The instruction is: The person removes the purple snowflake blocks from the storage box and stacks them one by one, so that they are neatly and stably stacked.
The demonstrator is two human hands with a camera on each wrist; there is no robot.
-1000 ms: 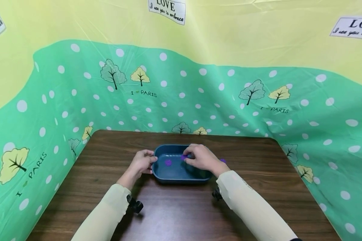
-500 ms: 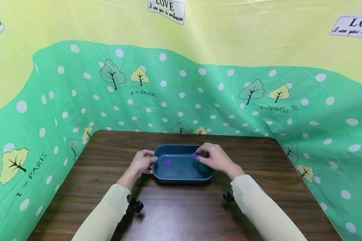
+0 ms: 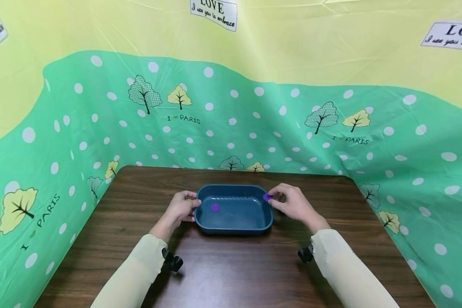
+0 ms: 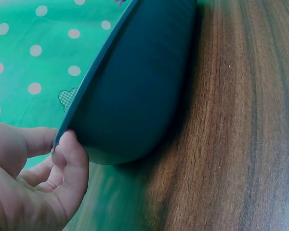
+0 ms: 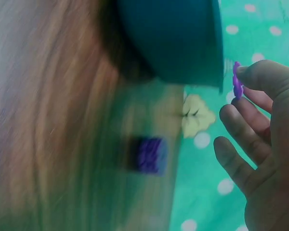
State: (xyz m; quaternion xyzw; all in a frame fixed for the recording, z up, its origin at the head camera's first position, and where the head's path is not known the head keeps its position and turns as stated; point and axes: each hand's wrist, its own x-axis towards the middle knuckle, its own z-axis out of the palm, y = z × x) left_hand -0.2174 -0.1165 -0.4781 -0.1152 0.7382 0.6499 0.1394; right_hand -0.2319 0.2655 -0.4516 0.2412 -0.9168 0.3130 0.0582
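Note:
A dark blue tray (image 3: pixel 235 216) with rounded corners sits on the table. My left hand (image 3: pixel 182 207) pinches its left rim between thumb and fingers, as the tray's outer wall (image 4: pixel 130 96) in the left wrist view confirms. Just at the right rim, my right hand (image 3: pixel 292 202) pinches a thin purple scalloped disc (image 5: pixel 237 81) on edge between thumb and fingers. Another purple scalloped disc (image 3: pixel 214 207) lies flat on the tray floor, left of its middle. In the right wrist view, a blurred purple stack (image 5: pixel 152 155) stands on the table beside the tray; the right hand hides it from the head view.
The brown wood-grain table (image 3: pixel 231 269) reaches back to a green and yellow printed cloth (image 3: pixel 231 107), which hangs behind it and along both sides. A small black camera (image 3: pixel 173 262) is strapped at the left wrist, another camera (image 3: pixel 305 254) at the right.
My right hand has moved right with the pinched purple disc, from above the middle of the tray to its right rim. The left hand, the tray and the disc lying in it stay put.

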